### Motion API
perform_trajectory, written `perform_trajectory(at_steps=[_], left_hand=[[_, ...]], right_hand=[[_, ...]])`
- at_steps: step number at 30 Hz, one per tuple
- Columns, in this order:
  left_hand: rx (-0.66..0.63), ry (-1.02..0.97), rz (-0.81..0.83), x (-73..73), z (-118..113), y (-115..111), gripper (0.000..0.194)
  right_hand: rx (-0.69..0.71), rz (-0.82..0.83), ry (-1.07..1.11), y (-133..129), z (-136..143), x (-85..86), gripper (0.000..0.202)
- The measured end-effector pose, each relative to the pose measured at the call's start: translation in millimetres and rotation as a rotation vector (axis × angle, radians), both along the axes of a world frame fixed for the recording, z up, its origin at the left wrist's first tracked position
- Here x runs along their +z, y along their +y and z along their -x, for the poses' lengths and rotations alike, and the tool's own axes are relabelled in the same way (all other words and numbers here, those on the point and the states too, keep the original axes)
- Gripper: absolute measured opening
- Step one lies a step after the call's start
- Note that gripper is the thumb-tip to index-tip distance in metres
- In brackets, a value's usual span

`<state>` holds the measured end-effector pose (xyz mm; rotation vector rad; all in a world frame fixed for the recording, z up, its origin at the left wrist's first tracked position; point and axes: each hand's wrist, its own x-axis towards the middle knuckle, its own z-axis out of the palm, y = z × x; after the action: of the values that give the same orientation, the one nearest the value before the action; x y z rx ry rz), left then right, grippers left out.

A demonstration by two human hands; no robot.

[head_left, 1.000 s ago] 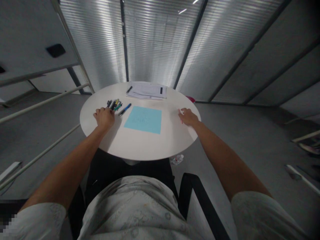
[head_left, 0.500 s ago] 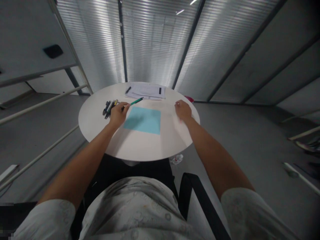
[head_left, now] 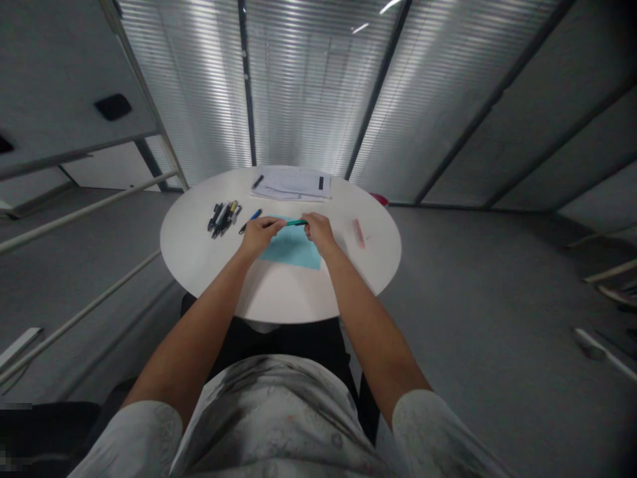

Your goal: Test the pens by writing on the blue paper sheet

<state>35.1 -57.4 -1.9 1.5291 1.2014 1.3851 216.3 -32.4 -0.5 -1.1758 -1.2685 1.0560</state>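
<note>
A green pen (head_left: pixel 294 223) is held level above the far part of a light blue sheet of paper (head_left: pixel 293 251). My left hand (head_left: pixel 260 235) is closed round its left end. At its dark right end, the fingers of my right hand (head_left: pixel 318 231) are pinched shut. Just behind my left hand a blue and black pen (head_left: pixel 256 214) lies on the white table. Farther left is a cluster of several pens (head_left: pixel 222 219). On the right side of the table lies a pinkish strip (head_left: pixel 359 234), too blurred to name.
The round white table (head_left: pixel 293 309) stands before me. A stack of white papers (head_left: pixel 291 182) with a dark pen on it lies at its far edge. Something red (head_left: pixel 380 199) shows beyond the table's right rim. White rails (head_left: pixel 89 212) run along the left.
My right hand has moved left from the table's right side and now grips the green pen's right end. My left hand has shifted right with the pen, uncovering the blue and black pen.
</note>
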Motion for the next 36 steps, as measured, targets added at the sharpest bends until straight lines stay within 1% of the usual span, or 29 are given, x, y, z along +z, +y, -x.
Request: perform_trajectory(at_steps=[2,4,9,13,16,20,23,26,30,36], left_hand=[[-0.046,-0.088,0.067,-5.7,7,-3,0.033],[-0.085,-0.178,0.084,-8.3,15,-5,0.033],[-0.044,-0.323,0.103,-11.4,27,-2,0.036],[-0.022,-0.328,0.113,-16.4,28,2,0.037],[-0.014,-0.346,0.128,-19.4,27,3,0.036],[-0.004,-0.349,0.149,-20.5,25,2,0.033],[-0.005,-0.315,0.142,-20.7,24,2,0.031],[0.003,-0.315,0.144,-22.2,23,4,0.029],[0.016,-0.350,0.155,-24.1,24,6,0.030],[0.000,-0.365,0.167,-20.7,24,2,0.024]], right_hand=[[0.074,0.017,0.087,-11,2,-4.5,0.034],[0.099,0.009,0.143,-18,2,-6.3,0.035],[0.142,0.011,0.171,-22,4,-6.8,0.039],[0.146,-0.011,0.171,-21,1,-7.1,0.040],[0.097,0.003,0.161,-20,-1,-6.9,0.040],[-0.030,0.006,0.158,-18,-2,-7.4,0.031],[-0.109,-0.015,0.178,-15,-2,-9.0,0.031],[-0.115,-0.025,0.175,-14,-1,-10.8,0.026],[-0.110,0.004,0.164,-14,1,-11.2,0.023],[-0.113,0.013,0.169,-14,1,-10.7,0.010]])
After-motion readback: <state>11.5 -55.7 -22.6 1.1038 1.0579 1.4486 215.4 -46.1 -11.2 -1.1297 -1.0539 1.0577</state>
